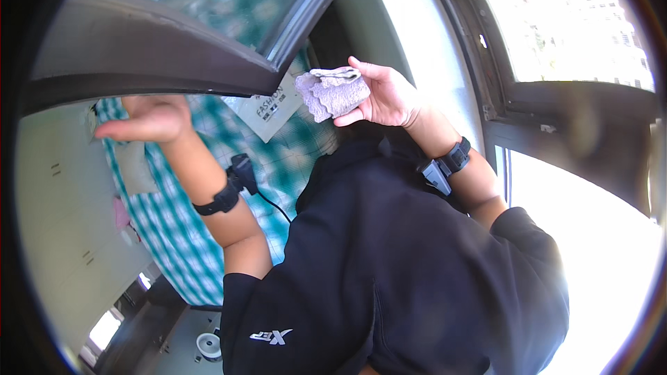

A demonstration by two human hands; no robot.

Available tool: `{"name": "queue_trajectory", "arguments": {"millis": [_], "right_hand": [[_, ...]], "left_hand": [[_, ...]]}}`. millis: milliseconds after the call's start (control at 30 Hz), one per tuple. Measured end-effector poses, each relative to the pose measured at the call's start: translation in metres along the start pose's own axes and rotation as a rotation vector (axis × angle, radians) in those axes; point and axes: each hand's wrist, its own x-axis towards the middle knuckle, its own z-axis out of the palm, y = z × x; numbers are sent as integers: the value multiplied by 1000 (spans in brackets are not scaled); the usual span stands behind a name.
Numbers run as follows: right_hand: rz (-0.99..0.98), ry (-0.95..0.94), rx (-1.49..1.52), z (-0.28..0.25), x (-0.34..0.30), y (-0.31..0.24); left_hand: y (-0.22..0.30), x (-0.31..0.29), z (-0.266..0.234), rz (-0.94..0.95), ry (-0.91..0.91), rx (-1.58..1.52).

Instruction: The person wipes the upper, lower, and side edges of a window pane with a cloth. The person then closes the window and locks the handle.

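My right hand (389, 97) holds a folded light-purple cloth (333, 95) between thumb and fingers, close to the lower corner of an open window sash (156, 55). The cloth is folded into layers with wavy edges and looks like towelling. My left hand (149, 121) is under the sash's dark lower frame, its thumb stretched out to the left. The frame hides most of its fingers, and whether they touch it I cannot tell.
Below lies a bed with a green-and-white checked cover (208, 167), and a pale printed bag (267, 114) on it. A dark window frame (556, 101) stands at the right. White cabinets (69, 194) line the left. A round white object (208, 346) is on the floor.
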Motion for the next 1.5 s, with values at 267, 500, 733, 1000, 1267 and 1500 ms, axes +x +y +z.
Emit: {"name": "queue_trajectory", "arguments": {"millis": [267, 500, 733, 1000, 1267, 1500], "right_hand": [[-238, 83, -249, 22, -29, 13], [-130, 361, -1128, 80, -73, 30], [-370, 470, -1586, 128, -111, 51], [-334, 551, -1634, 98, -157, 83], [-344, 532, -1303, 75, -198, 124], [-204, 397, -1116, 75, -216, 135]], "left_hand": [[-1, 1, 12, -442, -154, -439], [-9, -4, 7, -433, -255, -646], [20, -32, 48, -282, -28, -155], [-1, -47, 30, -126, -108, -123], [12, -54, 47, -180, -60, -11], [23, -123, 103, -206, -191, -134]]}}
